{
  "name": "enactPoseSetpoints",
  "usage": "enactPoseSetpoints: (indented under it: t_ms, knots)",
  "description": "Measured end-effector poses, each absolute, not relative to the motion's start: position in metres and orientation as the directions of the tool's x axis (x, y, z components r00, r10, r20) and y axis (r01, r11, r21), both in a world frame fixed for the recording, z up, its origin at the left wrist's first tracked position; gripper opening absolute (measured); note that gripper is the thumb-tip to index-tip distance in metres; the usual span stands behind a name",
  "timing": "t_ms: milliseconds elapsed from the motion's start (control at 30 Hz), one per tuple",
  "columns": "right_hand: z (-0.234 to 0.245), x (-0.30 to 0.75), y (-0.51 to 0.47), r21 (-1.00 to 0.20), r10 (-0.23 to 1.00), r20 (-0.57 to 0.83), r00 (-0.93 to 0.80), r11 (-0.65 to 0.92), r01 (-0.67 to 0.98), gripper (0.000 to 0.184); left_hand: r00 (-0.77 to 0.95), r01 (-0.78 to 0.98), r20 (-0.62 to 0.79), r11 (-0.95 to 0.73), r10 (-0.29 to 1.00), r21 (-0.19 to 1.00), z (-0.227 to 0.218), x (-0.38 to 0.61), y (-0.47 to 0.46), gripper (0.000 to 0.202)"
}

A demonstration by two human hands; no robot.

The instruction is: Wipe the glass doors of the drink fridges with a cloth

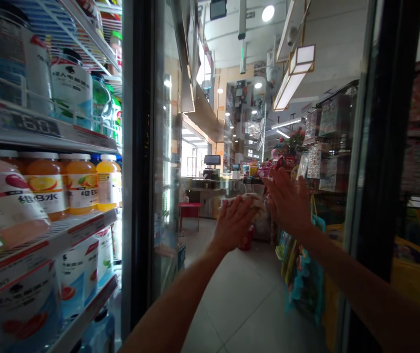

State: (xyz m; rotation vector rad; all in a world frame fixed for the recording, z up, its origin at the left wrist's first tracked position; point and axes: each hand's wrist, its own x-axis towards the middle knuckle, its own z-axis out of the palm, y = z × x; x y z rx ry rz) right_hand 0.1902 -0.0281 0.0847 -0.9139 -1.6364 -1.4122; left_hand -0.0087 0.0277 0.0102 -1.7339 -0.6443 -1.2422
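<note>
Unclenched, right of shelved bottles (81,184), the left hand (232,224) lies flat over a pale cloth (255,197) against a glass door (246,284). Beside it, the right hand (288,203) spreads open, apparently holding nothing. Even, flat-palmed pressure should keep the cloth from bunching. The left hand covers much of the cloth; whether the right hand touches glass is unclear. Both forearms (180,291) run out of frame.

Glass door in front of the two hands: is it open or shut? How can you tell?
The glass door is open: through it the shop floor shows, while bottles on cooler shelves stand exposed beside it.
</note>
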Motion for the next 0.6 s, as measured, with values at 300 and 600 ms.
enactPoseSetpoints:
  t_ms: [300,600]
  knots:
    - [0.066,0.189,-0.027,0.5,0.038,0.86,-0.509,0.147,0.854,0.052,0.196,0.868,0.979,-0.455,-0.057,-0.2,-0.012,-0.027,0.031,0.048]
    - [0.055,0.203,-0.033,0.428,0.019,0.901,-0.433,0.118,0.896,0.054,-0.42,0.857,0.906,-0.351,-0.054,0.377,-0.014,-0.061,0.042,0.049]
